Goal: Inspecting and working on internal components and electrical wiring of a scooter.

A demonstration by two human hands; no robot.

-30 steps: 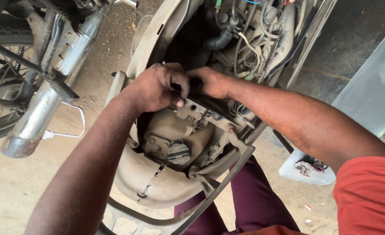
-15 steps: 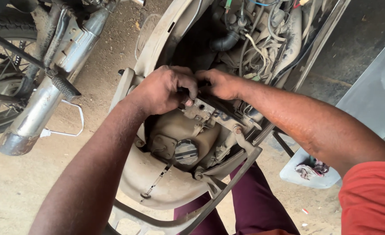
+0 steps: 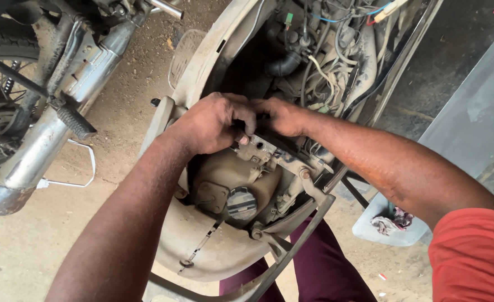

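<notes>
- Dusty tan plastic forms the open scooter body [image 3: 202,246], stripped of its covers, and both bare hands work inside it.
- Left hand [image 3: 216,123] is curled over the top of a small grey metal bracket [image 3: 256,150], its fingers bent down and pressed on the bracket's upper edge; the knuckles face the camera.
- Right hand [image 3: 280,116] comes in from the other side and meets the left one fingertip to fingertip, right above the bracket. Its fingers are closed together, but what they pinch is hidden behind the left hand's fingers, so I cannot tell whether anything sits between them.
- Just below the two hands the bracket sits on a dusty tan tank [image 3: 233,179]; lower still is a round dark cap [image 3: 241,202].
- Beyond the hands, deeper in the body, hang a bundle of wires [image 3: 336,67] and a black rubber hose [image 3: 283,64].
- Off to the side of the left forearm, well apart from the hands, stands a motorcycle with a long chrome exhaust pipe [image 3: 23,162] and a ribbed footrest [image 3: 75,122].
- Beneath the right forearm, on the dirt floor [image 3: 118,100], a pale tray [image 3: 378,229] holds a crumpled rag [image 3: 389,221].
</notes>
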